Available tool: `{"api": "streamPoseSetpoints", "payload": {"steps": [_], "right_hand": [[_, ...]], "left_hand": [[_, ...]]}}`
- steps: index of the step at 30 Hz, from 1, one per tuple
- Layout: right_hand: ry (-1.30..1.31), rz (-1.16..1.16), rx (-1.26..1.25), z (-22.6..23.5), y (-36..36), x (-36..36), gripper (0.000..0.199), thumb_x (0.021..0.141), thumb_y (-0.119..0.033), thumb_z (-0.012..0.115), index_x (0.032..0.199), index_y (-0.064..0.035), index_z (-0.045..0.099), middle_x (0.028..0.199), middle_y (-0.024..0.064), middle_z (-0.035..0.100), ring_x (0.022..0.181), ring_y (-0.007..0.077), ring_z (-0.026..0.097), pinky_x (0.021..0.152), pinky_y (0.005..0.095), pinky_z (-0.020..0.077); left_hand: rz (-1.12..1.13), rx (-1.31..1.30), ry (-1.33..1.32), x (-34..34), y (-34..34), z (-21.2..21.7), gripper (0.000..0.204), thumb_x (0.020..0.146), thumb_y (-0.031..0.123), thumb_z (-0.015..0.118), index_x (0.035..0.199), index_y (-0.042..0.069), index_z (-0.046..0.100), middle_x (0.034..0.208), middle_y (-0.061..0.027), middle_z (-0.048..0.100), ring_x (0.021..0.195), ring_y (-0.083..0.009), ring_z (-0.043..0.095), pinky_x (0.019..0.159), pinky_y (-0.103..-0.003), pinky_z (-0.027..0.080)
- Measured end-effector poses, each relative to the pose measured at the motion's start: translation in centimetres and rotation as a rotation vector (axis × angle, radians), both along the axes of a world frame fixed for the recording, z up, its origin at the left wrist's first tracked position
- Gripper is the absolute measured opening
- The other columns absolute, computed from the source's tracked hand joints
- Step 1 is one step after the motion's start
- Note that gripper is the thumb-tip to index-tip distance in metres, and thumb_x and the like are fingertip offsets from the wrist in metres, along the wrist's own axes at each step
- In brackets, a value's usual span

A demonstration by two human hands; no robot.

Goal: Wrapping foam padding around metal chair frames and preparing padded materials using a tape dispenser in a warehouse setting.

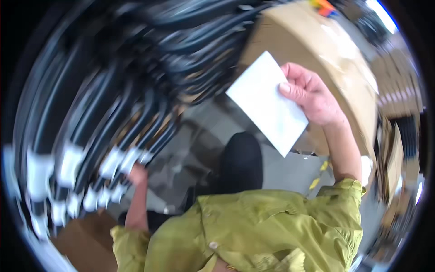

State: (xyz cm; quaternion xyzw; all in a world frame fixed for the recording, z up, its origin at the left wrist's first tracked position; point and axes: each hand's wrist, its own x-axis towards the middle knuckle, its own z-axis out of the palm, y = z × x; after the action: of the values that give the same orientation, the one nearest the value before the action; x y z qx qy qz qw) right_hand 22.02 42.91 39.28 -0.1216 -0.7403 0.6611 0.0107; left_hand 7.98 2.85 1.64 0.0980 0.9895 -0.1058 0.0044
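at right, before a large brown cardboard box, a person's right hand holds a flat white rectangular sheet, fingers clamped on its right edge. at left, the left hand is at white sleeves on long black tubes, its grip too blurred to tell. a light pinch should avoid creasing.

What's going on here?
A person in a yellow-green shirt has a white sheet pinched at its edge in the right grip, in front of a large cardboard box. The left grip is at the white wrap on one of the stacked black tube-like parts; blur hides whether it is closed on it.
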Motion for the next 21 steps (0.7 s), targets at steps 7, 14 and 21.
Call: {"api": "streamPoseSetpoints", "payload": {"steps": [7, 14, 21], "right_hand": [[-0.115, 0.266, -0.219, -7.9, -12.4, -6.1, 0.017, 0.084, -0.017, 0.054, 0.093, -0.0032, 0.051, 0.079, -0.001, 0.057, 0.069, 0.0035, 0.051, 0.063, 0.0179, 0.0408], [-0.153, 0.432, -0.252, -13.6, -16.6, -7.6, 0.015, 0.085, -0.014, 0.053, 0.097, -0.0049, 0.052, 0.082, -0.0024, 0.057, 0.071, 0.0038, 0.05, 0.066, 0.0188, 0.04], [-0.107, 0.609, -0.275, -19.4, -25.3, -9.5, 0.016, 0.084, -0.012, 0.052, 0.097, -0.0022, 0.052, 0.08, -0.0009, 0.056, 0.072, 0.0038, 0.049, 0.064, 0.0199, 0.0402]], "left_hand": [[-0.228, 0.526, 0.228, -1.3, -3.1, 5.4, 0.01, 0.07, 0.006, 0.051, 0.08, 0.006, 0.053, 0.065, -0.0151, 0.054, 0.066, -0.0327, 0.055, 0.062, -0.042, 0.039], [-0.202, 0.674, -0.049, -0.1, -6.8, 9.0, 0.016, 0.073, -0.003, 0.045, 0.087, 0.0, 0.053, 0.08, -0.0238, 0.053, 0.073, -0.0406, 0.051, 0.066, -0.045, 0.042], [0.009, 1.321, -0.853, 3.8, -7.5, 22.2, 0.081, 0.065, 0.018, 0.074, 0.129, 0.002, 0.027, 0.12, -0.0135, 0.045, 0.109, -0.0188, 0.044, 0.092, -0.03, 0.036]]}}
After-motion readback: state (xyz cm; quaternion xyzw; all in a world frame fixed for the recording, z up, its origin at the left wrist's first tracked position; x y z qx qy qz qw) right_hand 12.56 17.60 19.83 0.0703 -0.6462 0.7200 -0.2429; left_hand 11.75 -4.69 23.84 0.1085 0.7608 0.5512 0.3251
